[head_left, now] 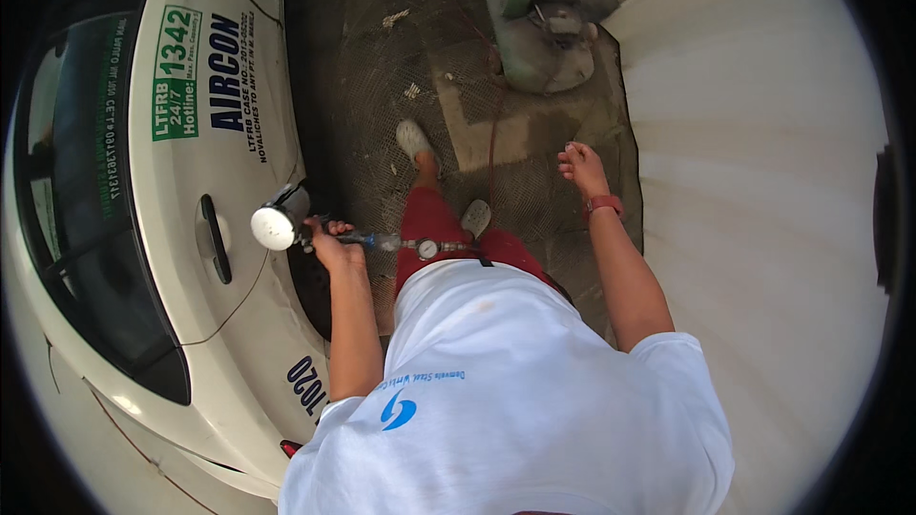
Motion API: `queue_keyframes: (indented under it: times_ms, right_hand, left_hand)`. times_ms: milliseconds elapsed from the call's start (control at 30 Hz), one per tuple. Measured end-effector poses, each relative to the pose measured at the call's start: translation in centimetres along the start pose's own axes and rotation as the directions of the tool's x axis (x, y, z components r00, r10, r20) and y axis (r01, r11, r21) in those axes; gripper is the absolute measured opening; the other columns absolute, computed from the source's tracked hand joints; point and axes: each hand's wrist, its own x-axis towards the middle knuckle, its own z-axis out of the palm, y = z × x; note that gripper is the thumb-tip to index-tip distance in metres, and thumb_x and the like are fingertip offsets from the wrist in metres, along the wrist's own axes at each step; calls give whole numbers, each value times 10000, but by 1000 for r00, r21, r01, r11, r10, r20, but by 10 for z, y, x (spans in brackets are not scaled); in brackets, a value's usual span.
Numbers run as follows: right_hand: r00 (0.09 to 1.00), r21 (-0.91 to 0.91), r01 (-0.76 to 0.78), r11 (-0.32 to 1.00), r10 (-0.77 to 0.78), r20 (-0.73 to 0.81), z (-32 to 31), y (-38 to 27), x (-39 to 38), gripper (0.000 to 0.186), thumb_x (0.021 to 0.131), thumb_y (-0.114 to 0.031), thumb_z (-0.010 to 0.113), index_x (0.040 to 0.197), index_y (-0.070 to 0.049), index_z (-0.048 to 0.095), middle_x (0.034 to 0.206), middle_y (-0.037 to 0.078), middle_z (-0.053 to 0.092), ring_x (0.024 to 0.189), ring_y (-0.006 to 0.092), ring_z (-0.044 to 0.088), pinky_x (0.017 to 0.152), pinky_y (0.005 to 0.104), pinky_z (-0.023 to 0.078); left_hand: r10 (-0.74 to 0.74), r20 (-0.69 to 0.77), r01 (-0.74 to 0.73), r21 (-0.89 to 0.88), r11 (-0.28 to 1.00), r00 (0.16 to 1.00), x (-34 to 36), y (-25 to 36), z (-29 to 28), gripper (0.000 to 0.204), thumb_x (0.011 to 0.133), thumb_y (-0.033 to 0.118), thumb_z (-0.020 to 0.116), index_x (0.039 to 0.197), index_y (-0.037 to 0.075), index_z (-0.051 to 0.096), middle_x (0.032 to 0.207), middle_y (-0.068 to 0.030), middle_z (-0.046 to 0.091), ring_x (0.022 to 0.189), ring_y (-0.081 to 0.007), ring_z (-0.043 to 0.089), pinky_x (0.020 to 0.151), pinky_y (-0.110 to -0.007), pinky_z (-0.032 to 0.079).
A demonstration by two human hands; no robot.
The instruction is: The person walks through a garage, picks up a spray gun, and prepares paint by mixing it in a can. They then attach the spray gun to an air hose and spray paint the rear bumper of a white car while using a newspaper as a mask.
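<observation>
My left hand (332, 248) grips a spray gun (348, 239) with a white-topped cup (274, 227) at its front. A round pressure gauge (427, 249) hangs on the fitting behind it, over my red shorts. The gun is held beside a white car (243, 315), near its dark door handle (216, 238). My right hand (584, 167), with a red watch on the wrist, is raised out to the right, its fingers curled; whether anything small is in them I cannot make out.
A dusty green machine (539, 57) stands on the floor ahead, to the right. A thin red hose (491, 133) runs across the stained mat (363, 86). A large pale wall or sheet (744, 210) borders the right side, and the car lines the left.
</observation>
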Motion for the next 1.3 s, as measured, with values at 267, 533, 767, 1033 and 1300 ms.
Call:
queue_keyframes:
  times_ms: [267, 533, 767, 1033, 1300]
  right_hand:
    - [935, -254, -337, 907, 355, 23, 75, -40, 109, 431, 1092, -299, 616, 1405, -3, 614, 1114, 81, 739, 897, 130, 699, 792, 288, 563]
    - [945, -481, -129, 867, 254, 205, 170, 65, 329, 533, 1070, -363, 636, 1427, 29, 578, 1214, 138, 739, 976, 219, 736, 894, 358, 565]
    - [928, -506, -369, 780, 338, -156, 241, 178, 532, 733, 993, -438, 675, 1488, 77, 508, 1430, 275, 622, 1286, 401, 634, 1072, 450, 486]
    - [794, -218, -455, 864, 282, -539, 269, 295, 679, 565, 1067, -339, 556, 1412, 108, 522, 1365, 286, 654, 1204, 388, 675, 1001, 461, 537]
    - [762, 475, -581, 661, 647, 31, 325, 279, 652, 445, 1163, -411, 420, 1126, 7, 566, 876, 175, 708, 696, 311, 675, 604, 462, 570]
  left_hand:
    - [-111, -109, 119, 77, 990, 988, 143, -89, 171, 142, 1091, 272, 655, 1124, 160, 573, 758, 36, 411, 685, -127, 443, 689, -330, 434]
    - [-221, -128, 250, 295, 922, 967, 262, -216, 251, 118, 1081, 175, 650, 1143, 75, 631, 892, -9, 582, 772, -144, 554, 670, -323, 480]
    - [-352, -262, 423, 302, 854, 899, 367, -382, 236, 306, 1092, 331, 648, 1260, 78, 606, 1010, -55, 668, 799, -147, 613, 684, -289, 524]
    - [-513, -265, 571, 503, 649, 816, 454, -519, 227, 290, 1149, 138, 437, 1394, 39, 556, 1145, -96, 767, 817, -128, 642, 712, -267, 490]
    - [-564, -17, 493, 509, 705, 825, 492, -573, 226, 307, 1043, 185, 663, 1332, 82, 644, 1005, -17, 749, 773, -110, 606, 691, -253, 461]
